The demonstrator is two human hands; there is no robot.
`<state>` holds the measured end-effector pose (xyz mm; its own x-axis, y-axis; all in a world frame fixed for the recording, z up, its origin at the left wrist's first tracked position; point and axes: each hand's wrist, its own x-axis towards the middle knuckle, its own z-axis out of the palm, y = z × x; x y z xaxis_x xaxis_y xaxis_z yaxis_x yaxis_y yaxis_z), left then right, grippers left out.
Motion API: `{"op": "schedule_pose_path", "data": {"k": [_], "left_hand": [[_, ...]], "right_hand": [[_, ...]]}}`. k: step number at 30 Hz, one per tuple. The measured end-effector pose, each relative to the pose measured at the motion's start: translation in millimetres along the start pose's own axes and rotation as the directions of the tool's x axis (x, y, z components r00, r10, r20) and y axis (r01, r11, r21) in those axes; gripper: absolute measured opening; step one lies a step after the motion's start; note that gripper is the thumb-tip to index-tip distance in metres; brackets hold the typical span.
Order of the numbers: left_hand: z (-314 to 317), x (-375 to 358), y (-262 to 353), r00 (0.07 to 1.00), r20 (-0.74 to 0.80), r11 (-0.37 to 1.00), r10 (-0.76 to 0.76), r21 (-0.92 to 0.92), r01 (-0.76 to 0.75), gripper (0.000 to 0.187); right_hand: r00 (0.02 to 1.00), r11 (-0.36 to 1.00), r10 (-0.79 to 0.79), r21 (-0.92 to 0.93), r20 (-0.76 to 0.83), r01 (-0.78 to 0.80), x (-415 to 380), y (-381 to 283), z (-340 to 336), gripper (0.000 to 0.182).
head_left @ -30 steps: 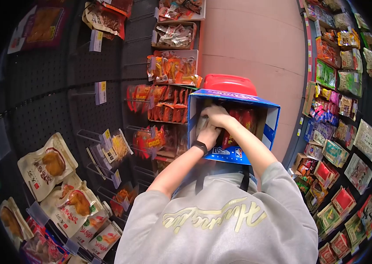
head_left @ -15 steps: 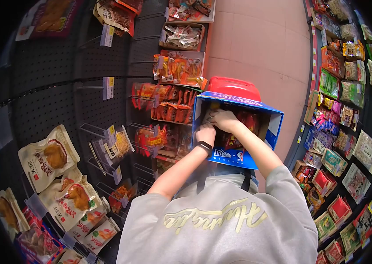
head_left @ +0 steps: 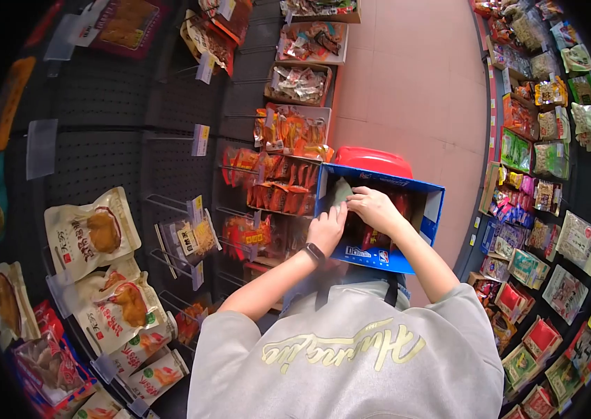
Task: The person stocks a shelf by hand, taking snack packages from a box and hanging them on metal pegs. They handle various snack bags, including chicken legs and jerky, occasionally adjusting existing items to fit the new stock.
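Observation:
A blue cardboard box [head_left: 427, 241] lies open toward me in front of my body, with dark red packs [head_left: 377, 236] inside. At its left side, a small pale grey-green packet [head_left: 341, 191] stands up between my fingers. My left hand [head_left: 327, 229], a dark watch on its wrist, is closed with its fingertips at the packet's lower edge. From the right, my right hand [head_left: 374, 209] pinches the packet's side. The packet's lower part is hidden behind my fingers.
A red plastic object [head_left: 372, 162] stands behind the box. Hooks and trays with orange snack packs [head_left: 292, 133] line the left shelf, with pale chicken pouches [head_left: 93, 237] nearer. On the right, a shelf of bagged snacks [head_left: 554, 153] borders the tiled floor [head_left: 407, 84].
Both hands have drawn back a little from deeper in the box, and the pale packet now shows above the fingers. The view has shifted slightly, with the shelves appearing further right and lower.

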<state>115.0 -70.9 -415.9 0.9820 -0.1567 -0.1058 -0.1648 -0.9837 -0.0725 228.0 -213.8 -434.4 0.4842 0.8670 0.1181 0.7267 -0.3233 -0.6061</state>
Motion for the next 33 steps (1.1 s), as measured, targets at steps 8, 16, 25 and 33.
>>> {"op": "schedule_pose_path", "data": {"k": [8, 16, 25, 33], "left_hand": [[-110.0, -8.8, -34.8, 0.940, -0.300, 0.979, 0.165, -0.067, -0.194, 0.039], [-263.7, -35.8, -88.5, 0.747, -0.473, 0.884, 0.467, 0.278, -0.376, 0.024], [-310.1, -113.7, -156.4, 0.809, -0.537, 0.924, 0.241, 0.381, -0.023, 0.027], [-312.9, -185.0, -203.3, 0.761, -0.644, 0.854, -0.076, 0.352, 0.384, 0.037]], "right_hand": [[0.915, 0.996, -0.016, 0.077, -0.404, 0.051, -1.5, -72.3, -94.5, 0.007], [0.697, 0.771, 0.192, 0.546, -0.691, 0.329, 22.7, -159.4, -111.4, 0.013], [0.811, 0.593, 0.190, 0.723, -0.553, 0.354, 126.7, -247.2, -97.5, 0.018], [0.926, 0.583, 0.109, 0.778, -0.362, 0.235, 237.0, -288.0, -85.3, 0.019]]}}
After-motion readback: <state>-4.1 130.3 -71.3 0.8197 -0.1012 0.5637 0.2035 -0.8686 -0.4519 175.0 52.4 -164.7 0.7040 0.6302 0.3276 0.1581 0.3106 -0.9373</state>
